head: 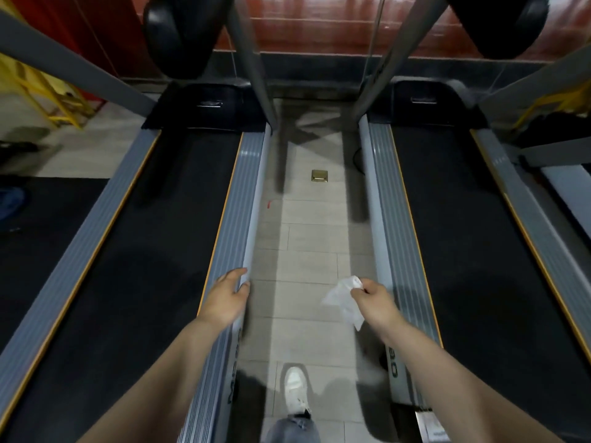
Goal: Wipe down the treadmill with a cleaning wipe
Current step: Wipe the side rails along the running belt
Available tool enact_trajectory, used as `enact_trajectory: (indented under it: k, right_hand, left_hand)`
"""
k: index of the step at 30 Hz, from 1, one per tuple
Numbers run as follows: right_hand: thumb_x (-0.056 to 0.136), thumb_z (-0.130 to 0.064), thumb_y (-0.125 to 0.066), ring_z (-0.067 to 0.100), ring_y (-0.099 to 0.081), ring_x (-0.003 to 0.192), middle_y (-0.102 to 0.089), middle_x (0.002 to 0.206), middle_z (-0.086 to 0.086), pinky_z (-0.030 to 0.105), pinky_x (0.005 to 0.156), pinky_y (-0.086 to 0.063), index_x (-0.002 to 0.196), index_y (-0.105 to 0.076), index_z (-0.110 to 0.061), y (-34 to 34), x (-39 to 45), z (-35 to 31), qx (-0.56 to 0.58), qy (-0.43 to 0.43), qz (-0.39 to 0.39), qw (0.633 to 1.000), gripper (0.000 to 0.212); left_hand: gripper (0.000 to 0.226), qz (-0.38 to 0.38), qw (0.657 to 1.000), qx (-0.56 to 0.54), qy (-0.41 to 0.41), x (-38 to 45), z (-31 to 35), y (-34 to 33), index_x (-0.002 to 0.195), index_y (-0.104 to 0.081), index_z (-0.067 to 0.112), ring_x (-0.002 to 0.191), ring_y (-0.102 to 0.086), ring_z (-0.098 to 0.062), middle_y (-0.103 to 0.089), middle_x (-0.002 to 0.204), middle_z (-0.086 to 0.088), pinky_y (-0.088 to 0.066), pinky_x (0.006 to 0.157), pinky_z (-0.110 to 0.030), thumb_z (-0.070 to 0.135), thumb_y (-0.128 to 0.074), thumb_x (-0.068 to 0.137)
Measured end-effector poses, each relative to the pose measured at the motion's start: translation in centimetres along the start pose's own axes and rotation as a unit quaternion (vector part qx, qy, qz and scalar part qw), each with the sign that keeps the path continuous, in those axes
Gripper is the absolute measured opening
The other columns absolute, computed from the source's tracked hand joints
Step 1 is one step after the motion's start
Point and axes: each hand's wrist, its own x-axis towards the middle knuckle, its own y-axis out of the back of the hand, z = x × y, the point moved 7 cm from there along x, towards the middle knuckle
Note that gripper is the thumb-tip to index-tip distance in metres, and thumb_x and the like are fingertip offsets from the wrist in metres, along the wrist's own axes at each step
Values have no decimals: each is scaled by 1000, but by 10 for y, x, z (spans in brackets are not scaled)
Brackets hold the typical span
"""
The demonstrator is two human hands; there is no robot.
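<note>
1. The right hand (372, 300) pinches the wipe (343, 302) only by its top edge in curled fingers; it dangles over the floor (307, 238), touching neither treadmill, and could slip.
2. The left hand (228, 295) rests on a side rail (238, 199), fingers loosely open; leaning there risks a slide.
3. Beyond both, the belts (447, 219) look unwiped.

Your view: lettering on both side rails, left (236, 377) and right (394, 362), too blurred to read.
</note>
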Motion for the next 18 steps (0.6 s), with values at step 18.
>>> enact_trajectory:
  k: [18]
  right_hand:
    - [93,-12,-50,21,-55,68,-58,75,2,19,49,-43,91,-54,-14,81,349,-226,-29,77,20,996,5]
  left_hand:
    - [43,62,997,12,36,326,175,28,141,-51,13,134,-45,-26,-52,143,-9,-31,111,-29,21,-52,99]
